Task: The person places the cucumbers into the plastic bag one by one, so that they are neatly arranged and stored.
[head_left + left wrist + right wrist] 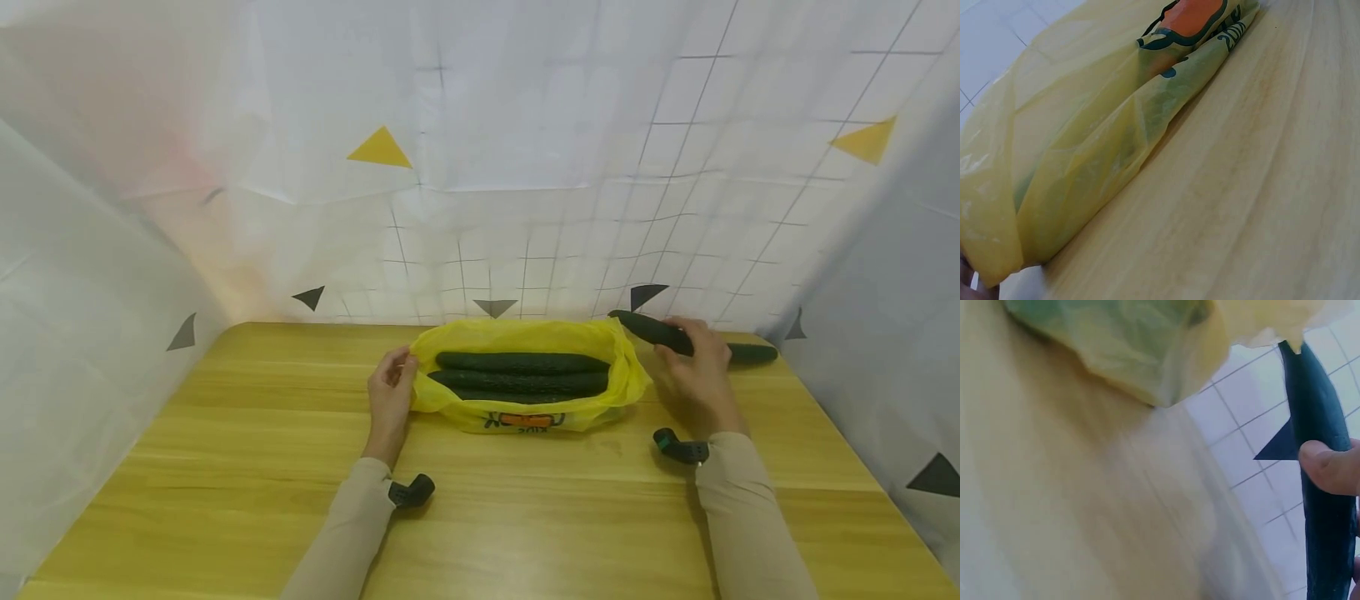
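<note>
A yellow plastic bag (525, 335) lies on its base with its mouth spread wide, printed with dark letters and an orange shape. Inside it, several dark green cucumbers (521, 383) lie side by side, lengthwise. At the bag's left end my left hand (392, 396) pinches the rim between thumb and fingers; only a bit of that hand shows in the left wrist view. My right hand (701, 367) grips another long cucumber (1319, 406) around its middle, just right of the bag. That cucumber's left tip is by the bag's right rim, and its other end sticks out past the hand.
The wooden table (525, 533) stretches out in front of and beside the bag. Behind it stands a white sheet wall (525, 233) with grid lines and black and yellow triangles. Pale side sheets border the table. Each wrist carries a small black camera (412, 492).
</note>
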The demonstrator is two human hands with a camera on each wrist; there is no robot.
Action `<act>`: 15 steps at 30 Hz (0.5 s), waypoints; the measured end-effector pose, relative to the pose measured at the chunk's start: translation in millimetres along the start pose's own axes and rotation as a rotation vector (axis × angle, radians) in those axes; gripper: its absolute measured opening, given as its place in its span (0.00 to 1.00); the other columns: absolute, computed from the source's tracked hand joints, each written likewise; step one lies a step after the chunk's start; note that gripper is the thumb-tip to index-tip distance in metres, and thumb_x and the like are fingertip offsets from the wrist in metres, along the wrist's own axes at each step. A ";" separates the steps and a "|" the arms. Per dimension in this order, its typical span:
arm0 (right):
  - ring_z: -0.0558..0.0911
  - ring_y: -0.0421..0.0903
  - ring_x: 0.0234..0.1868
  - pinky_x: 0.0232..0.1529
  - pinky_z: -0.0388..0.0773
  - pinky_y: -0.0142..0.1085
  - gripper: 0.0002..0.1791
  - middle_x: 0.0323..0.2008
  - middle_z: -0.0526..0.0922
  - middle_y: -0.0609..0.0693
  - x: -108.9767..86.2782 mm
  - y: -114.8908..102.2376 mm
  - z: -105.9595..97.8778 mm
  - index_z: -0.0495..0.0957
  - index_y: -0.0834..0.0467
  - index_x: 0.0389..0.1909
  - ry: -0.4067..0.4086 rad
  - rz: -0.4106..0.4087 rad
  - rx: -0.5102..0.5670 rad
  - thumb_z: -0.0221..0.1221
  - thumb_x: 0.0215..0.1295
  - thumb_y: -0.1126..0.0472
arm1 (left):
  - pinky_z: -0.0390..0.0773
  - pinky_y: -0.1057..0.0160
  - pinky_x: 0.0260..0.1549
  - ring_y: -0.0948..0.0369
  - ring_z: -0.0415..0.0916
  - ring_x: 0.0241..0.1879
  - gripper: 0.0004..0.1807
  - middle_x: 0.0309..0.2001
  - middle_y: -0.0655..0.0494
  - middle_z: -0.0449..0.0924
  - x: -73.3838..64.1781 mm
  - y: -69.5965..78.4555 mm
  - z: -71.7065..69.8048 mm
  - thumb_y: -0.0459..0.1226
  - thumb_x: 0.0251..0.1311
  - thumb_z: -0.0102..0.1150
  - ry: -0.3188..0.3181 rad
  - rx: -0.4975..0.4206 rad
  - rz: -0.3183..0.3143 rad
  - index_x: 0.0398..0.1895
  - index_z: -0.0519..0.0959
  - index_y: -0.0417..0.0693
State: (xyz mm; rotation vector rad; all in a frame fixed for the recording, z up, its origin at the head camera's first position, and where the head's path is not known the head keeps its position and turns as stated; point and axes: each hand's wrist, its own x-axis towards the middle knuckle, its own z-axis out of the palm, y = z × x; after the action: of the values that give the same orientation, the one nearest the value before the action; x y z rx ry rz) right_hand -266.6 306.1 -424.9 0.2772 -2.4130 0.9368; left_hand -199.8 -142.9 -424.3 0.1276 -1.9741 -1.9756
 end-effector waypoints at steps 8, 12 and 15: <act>0.66 0.58 0.54 0.55 0.50 0.56 0.24 0.52 0.73 0.63 4.4 -6.4 -15.4 0.72 0.62 0.56 0.140 0.024 0.123 0.63 0.58 0.69 | 0.72 0.72 0.33 0.65 0.72 0.36 0.16 0.42 0.55 0.76 -1.0 0.9 0.3 0.40 0.65 0.55 -0.002 0.022 -0.013 0.52 0.77 0.43; 0.65 0.42 0.51 0.54 0.57 0.42 0.24 0.48 0.73 0.54 6.1 -10.5 -23.1 0.72 0.59 0.58 0.194 0.032 0.150 0.62 0.59 0.68 | 0.72 0.73 0.33 0.65 0.71 0.36 0.16 0.42 0.56 0.76 -1.0 1.6 0.4 0.40 0.65 0.55 -0.006 0.009 -0.009 0.52 0.77 0.41; 0.63 0.34 0.48 0.51 0.58 0.31 0.25 0.45 0.72 0.46 7.7 -13.2 -27.3 0.73 0.57 0.59 0.227 0.060 0.151 0.62 0.59 0.66 | 0.72 0.73 0.34 0.66 0.72 0.36 0.16 0.42 0.57 0.76 -1.0 2.0 0.6 0.40 0.66 0.55 -0.007 0.011 -0.008 0.52 0.77 0.41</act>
State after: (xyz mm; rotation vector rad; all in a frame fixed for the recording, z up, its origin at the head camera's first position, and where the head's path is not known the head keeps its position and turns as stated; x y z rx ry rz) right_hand -257.2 314.8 -396.4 0.1440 -2.1581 1.1172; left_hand -198.6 -142.0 -422.5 0.1319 -1.9920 -1.9733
